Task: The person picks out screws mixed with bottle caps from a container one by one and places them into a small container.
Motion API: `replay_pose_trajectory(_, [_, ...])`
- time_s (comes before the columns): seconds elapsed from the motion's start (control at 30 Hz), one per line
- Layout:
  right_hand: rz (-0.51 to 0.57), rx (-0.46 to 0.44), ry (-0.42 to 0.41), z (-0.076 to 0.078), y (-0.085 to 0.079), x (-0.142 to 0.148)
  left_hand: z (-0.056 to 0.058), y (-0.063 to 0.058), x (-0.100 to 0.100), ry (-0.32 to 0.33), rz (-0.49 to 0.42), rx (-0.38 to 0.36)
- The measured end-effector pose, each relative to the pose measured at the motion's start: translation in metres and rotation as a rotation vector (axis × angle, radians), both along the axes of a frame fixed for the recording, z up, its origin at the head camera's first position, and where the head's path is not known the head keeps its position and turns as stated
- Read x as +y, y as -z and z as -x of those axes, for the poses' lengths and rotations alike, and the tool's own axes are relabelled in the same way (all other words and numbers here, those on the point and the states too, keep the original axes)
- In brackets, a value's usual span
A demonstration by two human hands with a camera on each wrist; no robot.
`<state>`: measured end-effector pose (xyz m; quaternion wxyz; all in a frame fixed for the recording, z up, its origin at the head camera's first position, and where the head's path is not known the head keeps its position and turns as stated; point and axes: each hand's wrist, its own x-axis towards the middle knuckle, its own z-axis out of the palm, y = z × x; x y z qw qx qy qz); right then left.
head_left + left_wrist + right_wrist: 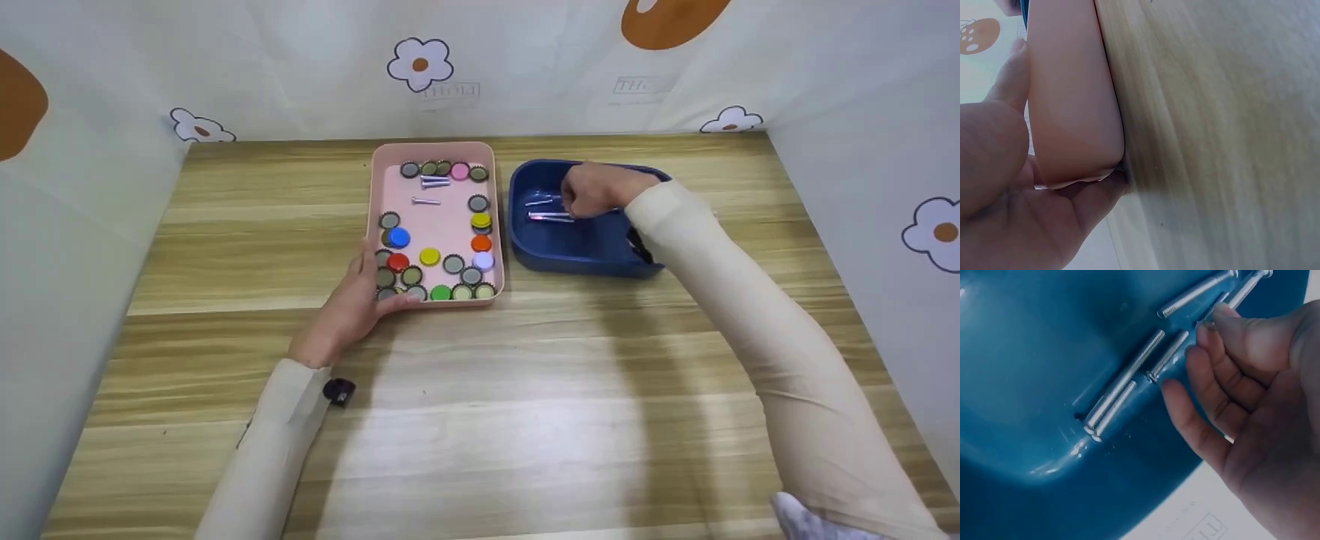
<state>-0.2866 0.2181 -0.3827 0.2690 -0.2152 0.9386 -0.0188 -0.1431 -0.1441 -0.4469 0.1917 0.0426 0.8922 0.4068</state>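
Lying at about 8 o'clock from the right hand (604, 189) in the head view, a pair of screws (551, 217) rests inside the blue bin (577, 262), long axis running roughly from 9 to 3 o'clock. The right hand, itself inside the bin, is far nearer to them than the left hand (346, 315). In the right wrist view the same hand has thumb and forefinger drawn nearly together beside more screws at its 12 o'clock; whether a shaft is pinched between those tips I cannot tell. The other fingers are bent.

The screws look bright, silvery and slim, with threaded shafts and broad heads; they differ in length, and a long one lies just beside a shorter one.

At 9 o'clock from the bin, the pink tray (450, 225) stands on the bench (525, 412), its 7 o'clock corner gripped by the left hand, which wraps round the outside. Within it, a few loose screws (435, 182) lie towards 12 o'clock, and bottle caps (430, 256) in several colours gather mostly along the sides.
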Motion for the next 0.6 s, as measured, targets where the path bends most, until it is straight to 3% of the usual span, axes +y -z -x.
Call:
replay_pose_trajectory(0.37, [-0.028, 0.010, 0.045, -0.0028, 0.0106, -0.0084, 0.0014, 0.0014, -0.0008, -0.009, -0.018, -0.010])
replay_pose_trajectory(0.6, [-0.051, -0.049, 0.073, -0.0058, 0.0090, -0.0092, 0.0009, 0.0015, -0.0008, -0.009, -0.022, -0.003])
